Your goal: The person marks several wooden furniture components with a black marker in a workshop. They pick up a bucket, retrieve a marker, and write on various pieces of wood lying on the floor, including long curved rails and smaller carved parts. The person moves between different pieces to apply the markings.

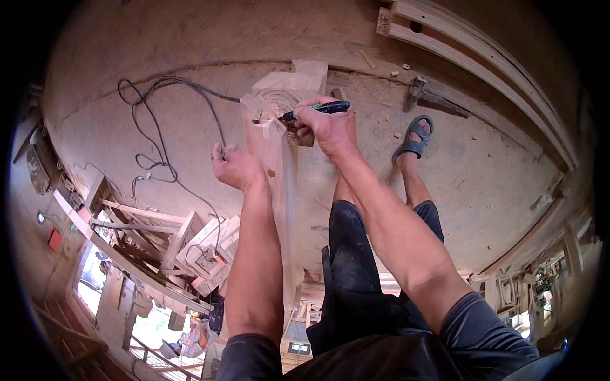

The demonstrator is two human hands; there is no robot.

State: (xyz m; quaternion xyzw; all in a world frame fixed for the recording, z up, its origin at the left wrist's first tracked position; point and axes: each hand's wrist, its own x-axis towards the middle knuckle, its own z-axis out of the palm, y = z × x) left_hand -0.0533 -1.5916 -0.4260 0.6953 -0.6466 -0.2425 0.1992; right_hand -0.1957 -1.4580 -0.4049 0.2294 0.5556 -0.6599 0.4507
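Note:
A long squared wooden beam (273, 159) stretches away in front of me, with a notch and loose shavings near its far end. My right hand (327, 130) is closed around a black marker (327, 108), its tip pointing left at the edge of the notch. To the left of the beam is my left hand (238, 166), its fingers curled in. What lies inside those fingers is hidden. A dark cable (213, 105) runs down to the left hand's fingers; whether it is gripped does not show.
Behind the notch stands a wooden block (295, 82) with growth rings. A hammer-like tool (438, 98) lies on the floor near my sandalled foot (416, 136). Long planks (470, 57) rest at the far right. Wooden frames (190, 244) are piled at the left, beside looped cable.

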